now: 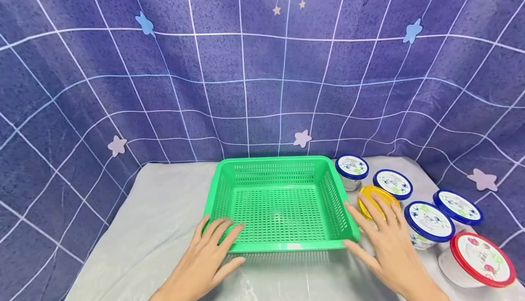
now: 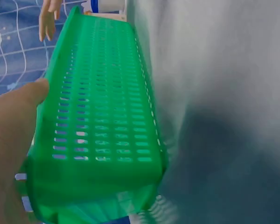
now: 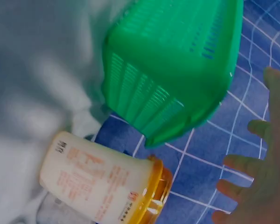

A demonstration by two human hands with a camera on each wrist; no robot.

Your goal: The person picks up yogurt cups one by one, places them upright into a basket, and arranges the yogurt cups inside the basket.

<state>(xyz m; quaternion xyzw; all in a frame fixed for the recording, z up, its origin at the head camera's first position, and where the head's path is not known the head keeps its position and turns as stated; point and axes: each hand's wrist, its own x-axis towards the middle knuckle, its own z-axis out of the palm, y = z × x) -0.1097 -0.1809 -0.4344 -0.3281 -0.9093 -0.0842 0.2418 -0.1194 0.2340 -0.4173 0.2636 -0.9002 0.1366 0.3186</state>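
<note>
A green plastic basket [image 1: 279, 246] with slotted walls sits in the middle of the table, nothing inside it. My left hand [image 1: 209, 255] is at its front left corner, fingers spread and reaching over the rim. In the left wrist view the thumb lies along the outside of the basket [image 2: 102, 93]. Beside the front right corner my right hand [image 1: 381, 241] hovers with spread fingers, holding nothing. Its fingertips overlap a yellow-lidded tub [image 1: 371, 196] in the head view. The right wrist view shows that white tub [image 3: 98, 177] standing below the hand, apart from the fingers.
Right of the basket stand several blue-lidded tubs, one [image 1: 352, 166] near the back corner and another [image 1: 429, 221] further forward. A red-lidded tub [image 1: 477, 260] is at the right edge. A blue checked curtain [image 1: 262, 77] hangs behind the pale table cover [image 1: 156, 210].
</note>
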